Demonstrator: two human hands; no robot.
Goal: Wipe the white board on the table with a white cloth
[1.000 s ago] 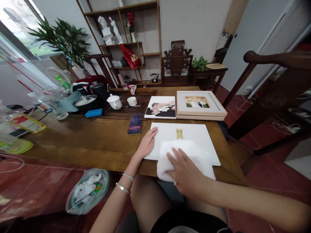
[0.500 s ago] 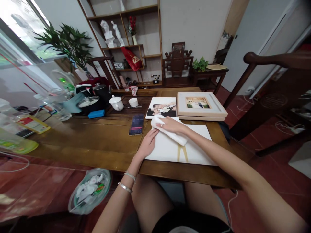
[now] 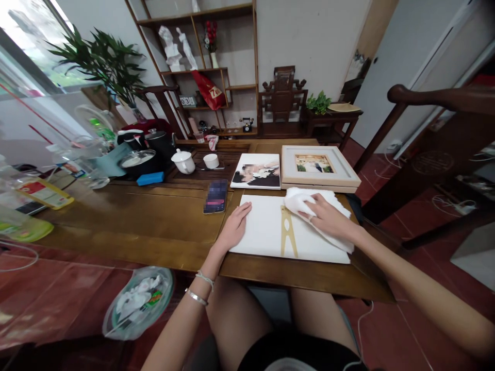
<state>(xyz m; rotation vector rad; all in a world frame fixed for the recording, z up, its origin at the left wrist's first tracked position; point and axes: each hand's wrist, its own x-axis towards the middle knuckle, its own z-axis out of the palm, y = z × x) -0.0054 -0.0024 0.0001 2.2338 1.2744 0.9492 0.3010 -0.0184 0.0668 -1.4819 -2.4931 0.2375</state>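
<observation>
A white rectangular panel (image 3: 260, 232) lies flat near the table's front edge, with a tan A-shaped piece (image 3: 288, 241) on its middle. My left hand (image 3: 235, 225) rests on the panel's left edge, fingers stretched out and holding nothing. Over the panel's right half, my right hand (image 3: 327, 216) grips a bunched white cloth (image 3: 299, 200) and presses it to the surface. Part of the cloth trails past the panel's right side. Just behind lie a photo print panel (image 3: 255, 172) and a pale framed photo (image 3: 319, 166) stacked on another frame.
A phone (image 3: 215, 197) lies left of the panel. Farther left are a blue block (image 3: 150, 179), a lidded white cup (image 3: 183, 163), a small white bowl (image 3: 211, 161), a black kettle (image 3: 159, 144) and bottles (image 3: 48, 196). A waste bin (image 3: 164, 296) stands on the floor below.
My right hand has moved the cloth from the panel's upper left to its right side, uncovering the A-shaped piece. My left hand stays at the left edge.
</observation>
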